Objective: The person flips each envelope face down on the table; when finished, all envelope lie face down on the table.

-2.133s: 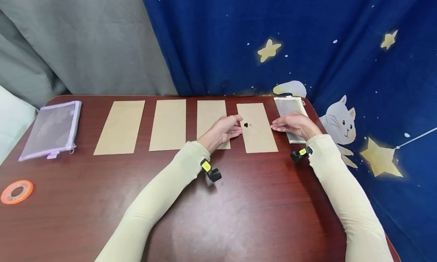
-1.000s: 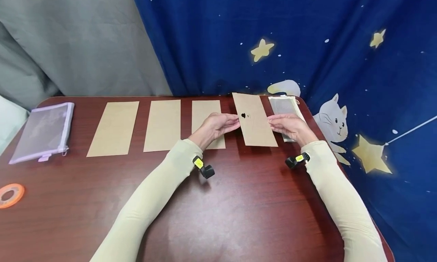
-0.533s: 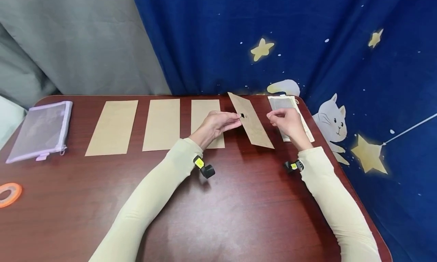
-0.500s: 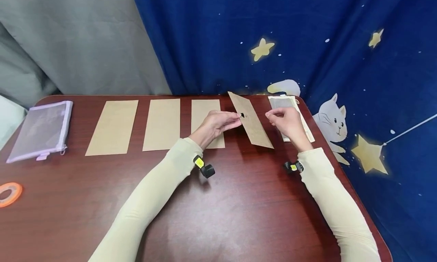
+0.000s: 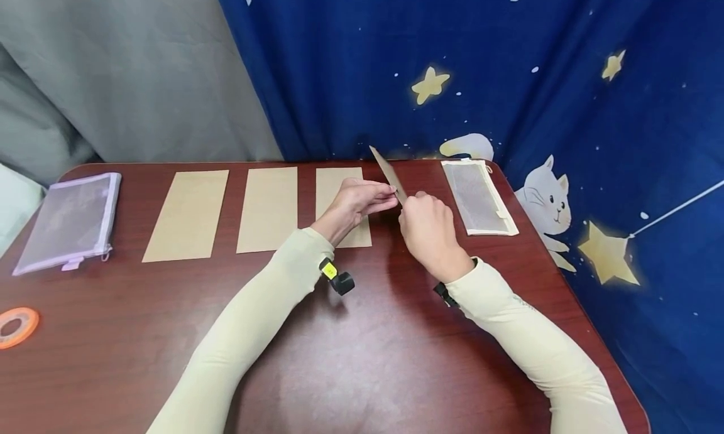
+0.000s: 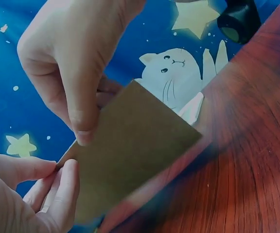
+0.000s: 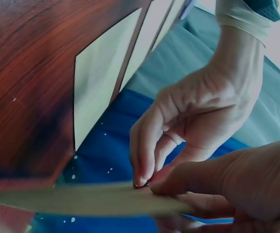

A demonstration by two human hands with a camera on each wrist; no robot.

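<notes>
A flat brown kraft-paper rectangle (image 5: 387, 169) is held up above the back of the table, turned nearly edge-on in the head view. My left hand (image 5: 364, 203) pinches its left long edge between thumb and fingers. My right hand (image 5: 431, 234) has its back to the head camera and grips the same piece close to the left fingertips. In the left wrist view the plain brown face of the rectangle (image 6: 140, 150) shows, with the right thumb pressed on it. The right wrist view has its blurred edge (image 7: 77, 200) and both hands close together.
Three similar brown rectangles (image 5: 268, 209) lie in a row to the left. A white-edged mesh zip pouch (image 5: 479, 198) lies at the right, a purple-edged one (image 5: 70, 220) at far left. An orange ring (image 5: 33, 324) sits near the left edge. Curtains hang behind.
The rectangle was lifted off the table by both hands and turned edge-on, its black mark passing out of sight. My right hand let go, then moved left and took hold near my left hand.
</notes>
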